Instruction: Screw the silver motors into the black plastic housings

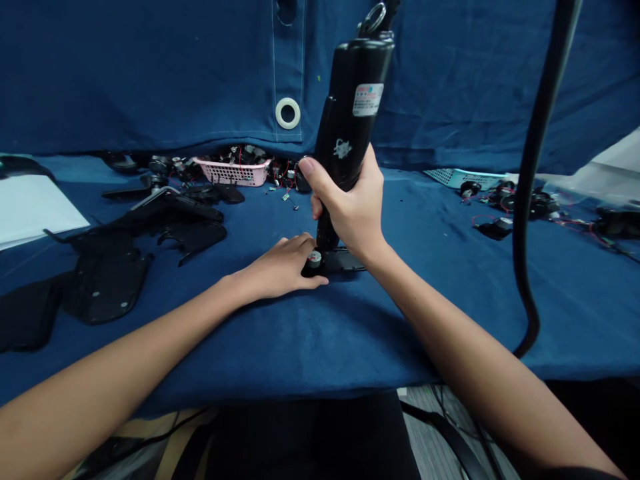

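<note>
Blue cloth covers the worktop and hangs behind it. In the head view, the right hand has its grip wrapped around the black driver, whose low end meets the black part on the worktop. The left hand clamps that part's left end, 1 thumb nearside. A leaning driver could slip onto those fingers; a slack hold could let the part twist.
</note>
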Action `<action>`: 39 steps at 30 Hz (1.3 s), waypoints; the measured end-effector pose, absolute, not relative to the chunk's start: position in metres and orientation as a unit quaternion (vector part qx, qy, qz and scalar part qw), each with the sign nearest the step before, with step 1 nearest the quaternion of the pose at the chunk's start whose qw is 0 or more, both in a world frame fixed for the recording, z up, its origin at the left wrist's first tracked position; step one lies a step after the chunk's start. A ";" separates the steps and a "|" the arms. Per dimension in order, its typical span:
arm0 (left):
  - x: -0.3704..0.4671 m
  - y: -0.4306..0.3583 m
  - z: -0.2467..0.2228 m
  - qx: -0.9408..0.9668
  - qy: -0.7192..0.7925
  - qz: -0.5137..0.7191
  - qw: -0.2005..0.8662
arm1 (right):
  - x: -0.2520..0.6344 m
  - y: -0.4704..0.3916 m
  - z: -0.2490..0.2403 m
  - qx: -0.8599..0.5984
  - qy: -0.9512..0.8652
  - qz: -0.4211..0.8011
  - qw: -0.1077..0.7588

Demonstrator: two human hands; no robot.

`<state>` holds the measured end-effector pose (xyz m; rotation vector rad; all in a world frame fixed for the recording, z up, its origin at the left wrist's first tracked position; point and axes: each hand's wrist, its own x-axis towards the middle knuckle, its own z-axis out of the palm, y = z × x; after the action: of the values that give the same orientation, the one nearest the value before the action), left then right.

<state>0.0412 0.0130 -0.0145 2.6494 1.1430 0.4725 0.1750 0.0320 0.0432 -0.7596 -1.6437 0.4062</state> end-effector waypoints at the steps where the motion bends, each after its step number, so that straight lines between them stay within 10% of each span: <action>1: 0.041 0.014 -0.014 0.899 0.391 0.159 0.114 | 0.175 0.032 0.043 -0.326 -0.707 0.176 0.603; 39: 0.039 0.020 -0.014 0.888 0.418 0.122 0.146 | 0.176 0.027 0.047 -0.365 -0.687 0.166 0.606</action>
<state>0.0390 0.0204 -0.0141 2.5569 1.2045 0.3507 0.1758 0.0269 0.0473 -0.8453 -1.5895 0.3831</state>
